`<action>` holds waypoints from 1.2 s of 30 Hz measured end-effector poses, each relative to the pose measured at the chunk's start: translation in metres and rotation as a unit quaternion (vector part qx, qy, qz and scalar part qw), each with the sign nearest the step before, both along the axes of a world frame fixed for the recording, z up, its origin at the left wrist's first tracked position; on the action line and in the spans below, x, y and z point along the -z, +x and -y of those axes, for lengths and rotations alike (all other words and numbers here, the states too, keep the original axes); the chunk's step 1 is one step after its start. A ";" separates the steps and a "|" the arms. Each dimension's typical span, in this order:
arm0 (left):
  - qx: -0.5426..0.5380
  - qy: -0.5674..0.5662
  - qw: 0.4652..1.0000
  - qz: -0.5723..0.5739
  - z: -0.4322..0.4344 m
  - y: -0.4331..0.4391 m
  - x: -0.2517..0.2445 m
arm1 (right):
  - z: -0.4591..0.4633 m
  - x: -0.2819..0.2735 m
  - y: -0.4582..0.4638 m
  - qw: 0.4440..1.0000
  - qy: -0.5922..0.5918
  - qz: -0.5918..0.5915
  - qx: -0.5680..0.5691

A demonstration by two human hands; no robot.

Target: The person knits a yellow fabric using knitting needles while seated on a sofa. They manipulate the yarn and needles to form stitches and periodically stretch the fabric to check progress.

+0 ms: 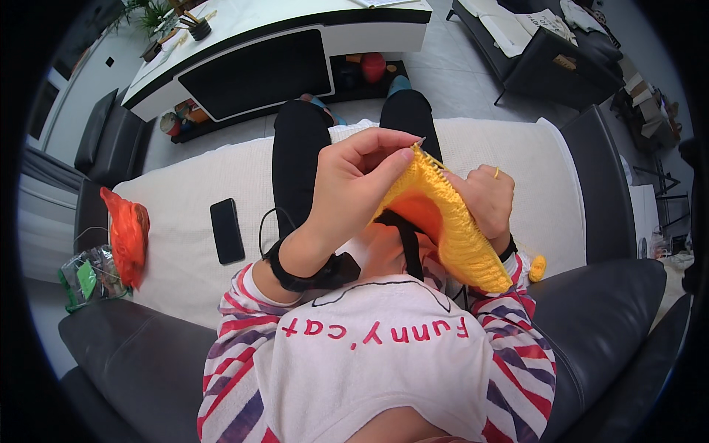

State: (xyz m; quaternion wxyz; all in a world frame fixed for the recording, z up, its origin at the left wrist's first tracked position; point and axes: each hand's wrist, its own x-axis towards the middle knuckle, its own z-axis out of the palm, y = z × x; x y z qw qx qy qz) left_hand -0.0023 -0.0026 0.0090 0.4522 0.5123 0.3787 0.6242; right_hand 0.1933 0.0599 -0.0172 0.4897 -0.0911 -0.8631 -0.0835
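A yellow knitted piece (471, 249) hangs in front of my lap, its upper edge looped along a knitting needle (422, 140) whose tip pokes out at the top. My left hand (360, 166) pinches the top corner, thumb and forefinger at the needle tip. Lower on the right edge, my right hand (487, 199) grips the knitting with curled fingers; a yellow loop circles one finger. Most of the needle is covered by stitches and hands. To the right, a small yellow yarn ball (537, 268) rests by the sofa cushion.
On the cream sofa cover (177, 166) lies a black smartphone (227, 231). A red plastic bag (128, 238) and a clear packet (94, 277) sit at the left armrest. Ahead stands a white-topped coffee table (288, 14); a dark armchair (559, 66) is at the far right.
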 end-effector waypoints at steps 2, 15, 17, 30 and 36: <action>-0.008 -0.003 1.000 -0.014 0.001 0.001 0.000 | 0.000 -0.001 0.003 1.000 0.007 0.012 -0.014; -0.063 0.040 0.997 -0.010 0.004 0.014 0.004 | 0.004 -0.005 -0.001 1.000 0.001 0.004 0.019; -0.063 0.051 0.996 -0.029 0.004 0.016 0.005 | 0.004 -0.005 -0.005 1.000 -0.016 -0.018 0.010; -0.086 0.152 0.968 -0.182 -0.005 0.008 0.011 | -0.021 -0.031 -0.014 0.991 -0.113 0.057 -0.035; -0.100 0.075 0.991 -0.036 -0.001 0.011 0.008 | -0.008 -0.014 -0.004 0.999 0.024 0.023 0.009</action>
